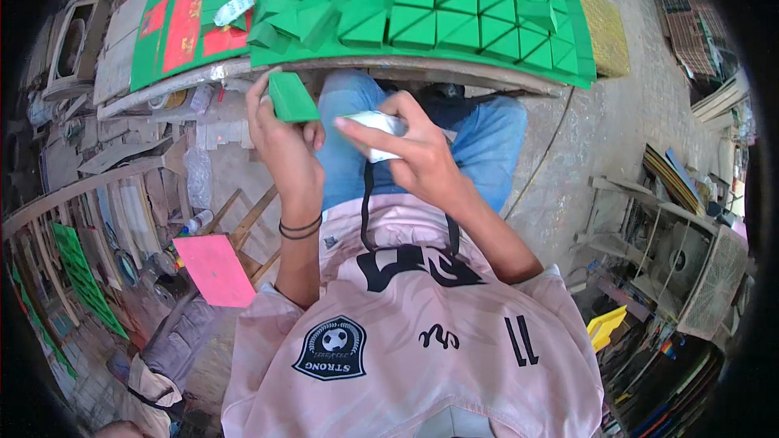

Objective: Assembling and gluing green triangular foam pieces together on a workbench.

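Observation:
My left hand (284, 130) is closed round a green wedge-shaped block (293, 97), its flat face turned up. To the right of it, my right hand (418, 146) grips a folded white piece of paper (377, 131), slightly blurred, between thumb and fingers. The paper and the block are apart. Both hands are over my lap, just short of the table's near edge. On the table, many similar green wedge blocks (458, 24) stand in close rows, while several others (316, 23) lie loosely on the left.
A green board (357, 55) lies under the blocks, with a red and green painted sheet (182, 28) to its left. Two more white pieces sit among the blocks. A pink panel (213, 269) is at lower left; a metal-framed box fan (682, 259) stands at right.

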`<state>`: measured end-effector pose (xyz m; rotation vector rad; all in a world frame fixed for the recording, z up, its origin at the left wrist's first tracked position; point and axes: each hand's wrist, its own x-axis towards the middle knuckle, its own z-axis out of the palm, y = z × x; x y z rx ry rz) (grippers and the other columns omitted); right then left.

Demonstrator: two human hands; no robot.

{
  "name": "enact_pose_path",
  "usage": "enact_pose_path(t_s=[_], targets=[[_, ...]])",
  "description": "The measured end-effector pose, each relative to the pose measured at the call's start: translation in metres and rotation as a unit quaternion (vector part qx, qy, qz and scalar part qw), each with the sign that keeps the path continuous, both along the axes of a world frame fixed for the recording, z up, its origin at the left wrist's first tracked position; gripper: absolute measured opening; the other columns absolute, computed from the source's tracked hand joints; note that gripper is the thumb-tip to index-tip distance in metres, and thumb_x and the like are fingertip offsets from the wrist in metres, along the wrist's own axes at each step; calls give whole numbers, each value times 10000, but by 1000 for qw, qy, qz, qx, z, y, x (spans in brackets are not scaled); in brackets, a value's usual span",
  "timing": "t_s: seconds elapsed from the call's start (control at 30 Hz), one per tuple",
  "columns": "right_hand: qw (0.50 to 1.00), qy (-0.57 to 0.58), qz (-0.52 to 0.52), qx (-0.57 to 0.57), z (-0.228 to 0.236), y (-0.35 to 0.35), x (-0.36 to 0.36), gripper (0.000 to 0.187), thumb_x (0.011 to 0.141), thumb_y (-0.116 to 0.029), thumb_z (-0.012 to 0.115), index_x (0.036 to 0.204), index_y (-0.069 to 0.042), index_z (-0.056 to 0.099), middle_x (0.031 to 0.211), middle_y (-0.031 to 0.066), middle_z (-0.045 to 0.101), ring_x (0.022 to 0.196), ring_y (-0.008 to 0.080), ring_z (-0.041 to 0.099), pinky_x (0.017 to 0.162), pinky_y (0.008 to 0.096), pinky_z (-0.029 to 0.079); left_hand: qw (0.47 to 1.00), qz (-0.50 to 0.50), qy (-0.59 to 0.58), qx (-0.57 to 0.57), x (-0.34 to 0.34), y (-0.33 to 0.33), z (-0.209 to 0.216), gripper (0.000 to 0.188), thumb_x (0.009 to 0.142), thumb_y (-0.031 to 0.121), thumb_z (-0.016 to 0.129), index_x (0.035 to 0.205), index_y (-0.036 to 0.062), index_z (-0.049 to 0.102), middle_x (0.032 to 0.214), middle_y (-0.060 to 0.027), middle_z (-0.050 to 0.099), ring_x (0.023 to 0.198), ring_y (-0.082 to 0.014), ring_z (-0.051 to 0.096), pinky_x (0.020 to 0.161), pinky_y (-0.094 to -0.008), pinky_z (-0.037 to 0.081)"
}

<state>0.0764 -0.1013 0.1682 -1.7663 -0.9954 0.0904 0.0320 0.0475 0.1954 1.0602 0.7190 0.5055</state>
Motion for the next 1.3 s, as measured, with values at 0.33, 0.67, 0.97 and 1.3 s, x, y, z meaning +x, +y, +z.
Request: enact_pose_path(t_s=[0.33, 0.67, 0.97, 1.3], targets=[[997, -25, -43, 58, -8, -5, 7, 718, 635, 128, 513, 1233, -256, 615, 886, 147, 481, 724, 314, 544, 620, 361, 486, 1000, -9, -5, -27, -5, 3, -10, 286, 950, 171, 322, 1092, 69, 549, 870, -31, 536, 666, -93, 495, 493, -221, 390], [993, 30, 88, 70, -3, -8, 6, 706, 706, 96, 442, 1321, -239, 532, 906, 154, 472, 790, 319, 527, 695, 382, 458, 1000, -12, 2, -1, 8, -11, -6, 316, 941, 260, 387, 1175, 102, 530, 797, 2, 555, 593, -53, 491, 406, -194, 343], [995, 45, 82, 14, 1, -15, 3, 727, 727, 104, 455, 1347, -273, 497, 865, 146, 434, 742, 319, 505, 665, 387, 426, 986, -111, -84, -92, -5, -14, -14, 248, 952, 269, 356, 1041, 105, 518, 633, 11, 444, 431, -64, 370, 327, -202, 262], [998, -15, -39, -47, 16, -24, 2, 612, 774, 40, 483, 1330, -214, 506, 881, 158, 456, 770, 335, 547, 673, 411, 462, 972, -177, -115, -109, -25, -13, -13, 224, 968, 287, 377, 973, 91, 487, 623, -17, 442, 419, -81, 374, 319, -217, 269]])
